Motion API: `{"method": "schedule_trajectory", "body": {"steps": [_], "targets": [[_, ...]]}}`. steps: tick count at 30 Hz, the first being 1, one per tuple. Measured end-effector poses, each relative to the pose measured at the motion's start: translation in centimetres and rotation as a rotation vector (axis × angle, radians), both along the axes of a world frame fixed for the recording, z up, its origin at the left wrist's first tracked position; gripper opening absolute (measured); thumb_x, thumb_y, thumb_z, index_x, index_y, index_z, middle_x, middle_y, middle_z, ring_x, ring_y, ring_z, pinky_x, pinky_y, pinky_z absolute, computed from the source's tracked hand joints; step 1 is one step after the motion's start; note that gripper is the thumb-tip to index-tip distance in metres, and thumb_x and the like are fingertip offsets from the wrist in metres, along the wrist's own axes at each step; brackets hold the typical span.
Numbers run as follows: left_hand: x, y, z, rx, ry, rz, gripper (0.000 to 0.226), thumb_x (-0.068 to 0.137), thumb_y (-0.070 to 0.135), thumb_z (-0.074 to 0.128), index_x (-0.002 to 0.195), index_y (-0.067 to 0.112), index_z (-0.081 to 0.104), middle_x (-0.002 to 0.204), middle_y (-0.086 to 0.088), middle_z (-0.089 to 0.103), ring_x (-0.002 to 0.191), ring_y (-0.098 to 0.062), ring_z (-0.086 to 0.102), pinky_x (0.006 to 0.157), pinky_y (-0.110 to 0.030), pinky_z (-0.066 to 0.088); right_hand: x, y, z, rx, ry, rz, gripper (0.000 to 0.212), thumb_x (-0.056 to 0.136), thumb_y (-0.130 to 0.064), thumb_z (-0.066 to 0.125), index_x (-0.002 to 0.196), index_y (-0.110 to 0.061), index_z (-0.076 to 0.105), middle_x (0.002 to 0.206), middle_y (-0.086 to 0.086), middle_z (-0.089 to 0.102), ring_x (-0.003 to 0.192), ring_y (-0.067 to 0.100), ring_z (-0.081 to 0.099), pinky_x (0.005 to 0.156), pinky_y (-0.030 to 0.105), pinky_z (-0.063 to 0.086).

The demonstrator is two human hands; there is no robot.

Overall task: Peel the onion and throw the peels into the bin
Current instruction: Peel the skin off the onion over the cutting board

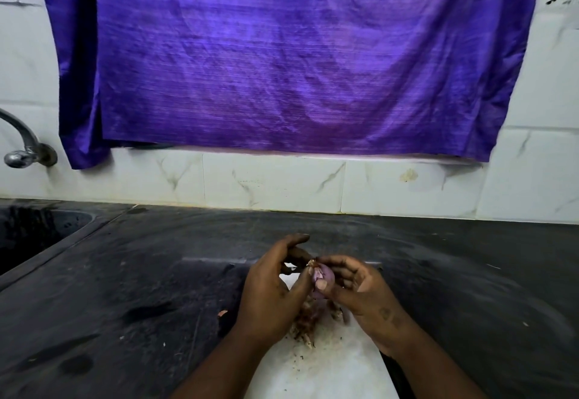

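A small purple onion (pixel 322 275) is held above a white cutting board (pixel 341 364) low in the middle of the view. My right hand (pixel 360 292) grips it from the right, thumb across its front. My left hand (pixel 275 286) pinches at the onion's top left, fingers curled over a bit of dry skin (pixel 312 262). A heap of brown peels (pixel 308 320) lies on the board just under the hands. No bin is in view.
The board lies on a dark stone counter (pixel 141 289). A sink (pixel 34 229) is at the left with a metal tap (pixel 22 148) above it. A purple cloth (pixel 282 60) hangs on the tiled wall behind.
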State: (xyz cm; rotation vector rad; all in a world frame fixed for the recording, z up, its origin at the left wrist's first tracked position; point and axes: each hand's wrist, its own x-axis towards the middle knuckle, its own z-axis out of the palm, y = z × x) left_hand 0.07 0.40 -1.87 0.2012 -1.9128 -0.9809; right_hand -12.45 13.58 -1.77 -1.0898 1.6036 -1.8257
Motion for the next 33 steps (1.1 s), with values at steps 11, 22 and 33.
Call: {"method": "schedule_trajectory", "body": {"steps": [11,22,33], "targets": [[0.05,-0.22,-0.24,-0.21,-0.082,0.135,0.063,0.087,0.008,0.077,0.136,0.042,0.056,0.101,0.022,0.069,0.097,0.004,0.062,0.078,-0.003,0.044,-0.08,-0.09,-0.35,-0.015,0.046,0.05,0.058,0.072,0.0,0.088,0.125,-0.011,0.069,0.12,0.009,0.078,0.113,0.027,0.074,0.098,0.044,0.059],[-0.27,-0.78,-0.41,0.011,-0.029,0.026,0.05,0.103,0.001,0.054,0.134,0.039,0.057,0.103,0.017,0.066,0.1,-0.004,0.067,0.079,-0.014,0.052,-0.1,0.2,0.02,-0.054,-0.031,0.104,0.053,0.077,0.004,0.08,0.127,-0.011,0.068,0.122,0.008,0.077,0.114,0.026,0.074,0.09,0.031,0.061],[-0.17,-0.18,-0.1,0.094,0.001,-0.054,0.044,0.098,0.014,0.068,0.134,0.037,0.058,0.102,0.014,0.069,0.093,-0.011,0.07,0.069,-0.018,0.053,-0.53,0.01,-0.03,-0.078,-0.047,0.044,0.054,0.08,0.003,0.079,0.13,-0.012,0.067,0.124,0.005,0.077,0.117,0.022,0.072,0.09,0.025,0.06]]}}
